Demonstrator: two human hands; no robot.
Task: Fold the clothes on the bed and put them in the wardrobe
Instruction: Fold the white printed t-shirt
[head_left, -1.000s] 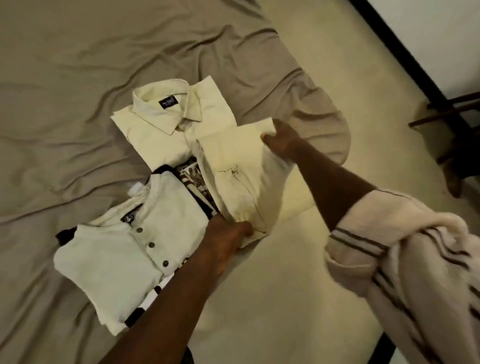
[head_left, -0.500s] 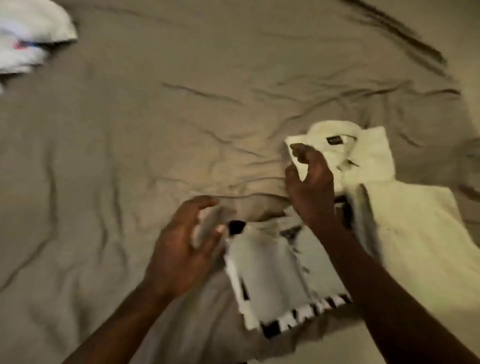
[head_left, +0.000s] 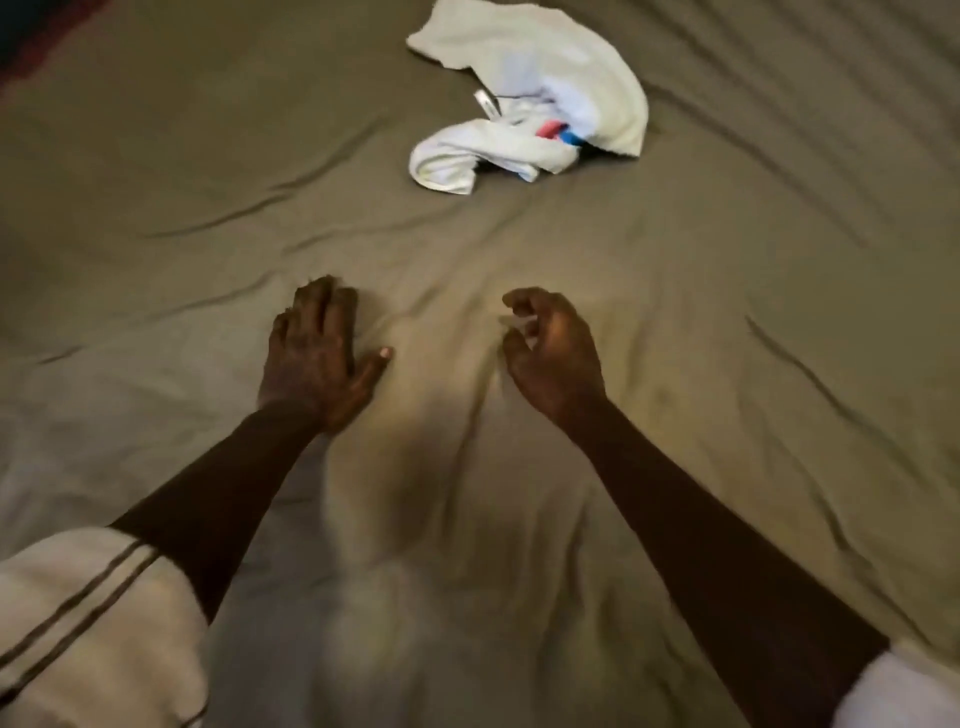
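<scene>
A crumpled white garment (head_left: 530, 98) with a red and blue patch lies unfolded on the olive bed sheet (head_left: 182, 171), far from me at the top centre. My left hand (head_left: 317, 358) lies flat on the sheet with straight fingers and holds nothing. To its right, my right hand (head_left: 553, 353) hovers just over the sheet, its fingers loosely curled and empty. Both hands are well short of the garment. The folded shirts are out of view.
The wrinkled sheet fills almost the whole view. My striped cream sleeves (head_left: 88, 623) show at the bottom corners. A dark red edge (head_left: 31, 41) of the bed or floor shows at the top left.
The view has swung left, away from the folded shirts, which have left the frame. Both hands let go of them and now reach over bare sheet toward the crumpled white garment.
</scene>
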